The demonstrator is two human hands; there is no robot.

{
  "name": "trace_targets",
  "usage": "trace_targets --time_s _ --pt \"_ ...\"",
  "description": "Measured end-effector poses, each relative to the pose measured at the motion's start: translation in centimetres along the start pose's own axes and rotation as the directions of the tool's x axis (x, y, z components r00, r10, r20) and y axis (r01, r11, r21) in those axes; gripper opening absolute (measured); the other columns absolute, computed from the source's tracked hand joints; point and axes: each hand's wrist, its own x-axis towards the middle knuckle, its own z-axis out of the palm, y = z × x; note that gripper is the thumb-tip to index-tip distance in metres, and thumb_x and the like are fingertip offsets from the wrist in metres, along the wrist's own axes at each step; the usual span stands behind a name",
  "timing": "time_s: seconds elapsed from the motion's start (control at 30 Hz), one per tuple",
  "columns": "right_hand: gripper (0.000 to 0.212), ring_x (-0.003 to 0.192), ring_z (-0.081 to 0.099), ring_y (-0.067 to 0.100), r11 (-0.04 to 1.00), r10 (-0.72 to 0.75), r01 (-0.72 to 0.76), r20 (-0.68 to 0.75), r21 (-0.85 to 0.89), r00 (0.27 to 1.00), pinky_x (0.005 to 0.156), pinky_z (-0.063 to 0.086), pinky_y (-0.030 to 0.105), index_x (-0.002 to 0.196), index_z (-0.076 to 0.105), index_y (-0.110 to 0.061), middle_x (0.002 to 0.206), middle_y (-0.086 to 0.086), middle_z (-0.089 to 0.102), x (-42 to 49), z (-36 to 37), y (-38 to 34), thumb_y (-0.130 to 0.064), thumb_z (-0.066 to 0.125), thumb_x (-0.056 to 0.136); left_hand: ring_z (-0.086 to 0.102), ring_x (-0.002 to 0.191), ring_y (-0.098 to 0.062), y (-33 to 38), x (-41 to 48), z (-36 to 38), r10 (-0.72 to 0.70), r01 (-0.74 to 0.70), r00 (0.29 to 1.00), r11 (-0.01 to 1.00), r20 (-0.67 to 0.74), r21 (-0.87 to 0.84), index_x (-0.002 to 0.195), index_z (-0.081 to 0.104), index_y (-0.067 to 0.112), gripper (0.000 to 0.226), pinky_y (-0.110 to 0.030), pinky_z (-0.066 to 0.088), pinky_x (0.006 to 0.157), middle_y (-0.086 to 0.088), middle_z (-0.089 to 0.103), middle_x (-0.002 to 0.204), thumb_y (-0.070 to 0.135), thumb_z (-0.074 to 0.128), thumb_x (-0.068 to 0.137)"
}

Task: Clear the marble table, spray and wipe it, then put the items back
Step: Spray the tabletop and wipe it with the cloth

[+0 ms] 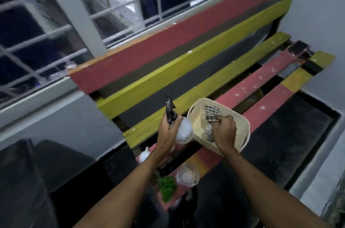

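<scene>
My left hand (168, 130) grips a white spray bottle (183, 130) with a black trigger head (169, 109), held upright over the bench. A cream plastic basket (240, 122) sits on the red and yellow slatted bench (205, 67). My right hand (225, 133) is inside the basket, closed on a checked cloth (211, 114) that lies in it. The marble table is out of view.
On the near end of the bench stand a small white pot (144, 155), a clear glass jar (187, 175) and a small green plant (166, 187). A barred window (56, 28) is behind the bench. A phone (296, 48) lies at the bench's far end.
</scene>
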Motion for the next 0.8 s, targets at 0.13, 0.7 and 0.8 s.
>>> trace_targets --time_s 0.13,0.7,0.8 --pt "0.040 0.104 0.059 0.037 0.997 -0.082 0.082 0.052 -0.003 0.995 0.094 0.047 0.039 0.119 0.072 -0.018 0.111 0.016 0.062 -6.6 0.1 -6.0 -0.008 0.054 0.084 0.066 0.090 -0.029 2.0 -5.8 -8.4 -0.002 0.004 0.988 1.000 -0.156 0.007 0.107 0.060 0.003 0.022 -0.037 0.050 0.080 -0.015 0.067 0.093 0.024 0.062 0.101" --pt "0.039 0.110 0.064 0.033 0.911 -0.413 0.383 0.337 0.153 0.846 0.098 0.049 0.038 0.115 0.074 -0.017 0.114 0.014 0.071 -48.1 14.1 -30.3 -0.011 0.060 0.080 0.061 0.060 -0.013 -4.8 -36.7 -51.6 -0.158 0.092 0.741 0.987 -0.653 -0.134 0.106 0.064 0.004 0.035 -0.023 0.050 0.056 -0.011 0.065 0.083 0.032 0.077 0.089" --pt "0.038 0.109 0.065 0.029 0.898 -0.441 0.405 0.354 0.174 0.825 0.096 0.050 0.035 0.115 0.074 -0.018 0.115 0.010 0.070 -51.4 15.6 -31.5 -0.011 0.060 0.081 0.055 0.051 -0.003 -5.7 -38.3 -54.7 -0.161 0.071 0.754 0.984 -0.637 -0.164 0.108 0.071 0.015 0.022 -0.018 0.047 0.050 0.006 0.071 0.078 0.026 0.076 0.090"
